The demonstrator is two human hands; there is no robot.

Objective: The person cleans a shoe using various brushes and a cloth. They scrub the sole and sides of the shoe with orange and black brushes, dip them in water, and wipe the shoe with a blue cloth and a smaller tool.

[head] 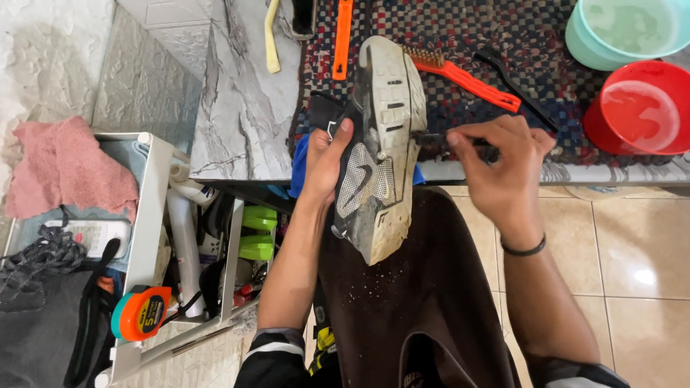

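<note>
Dirty shoe (381, 144), sole up: left hand (327, 162) fingers grasp its side; right hand (499, 162) fingers pinch a dark brush (438, 138) touching its edge.

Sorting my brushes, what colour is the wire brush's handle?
Orange-red, on the wire brush, seen from the head view.

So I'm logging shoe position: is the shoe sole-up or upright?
Sole-up: the shoe, gripped by the left hand, shows its dirty tread to the camera.
</note>
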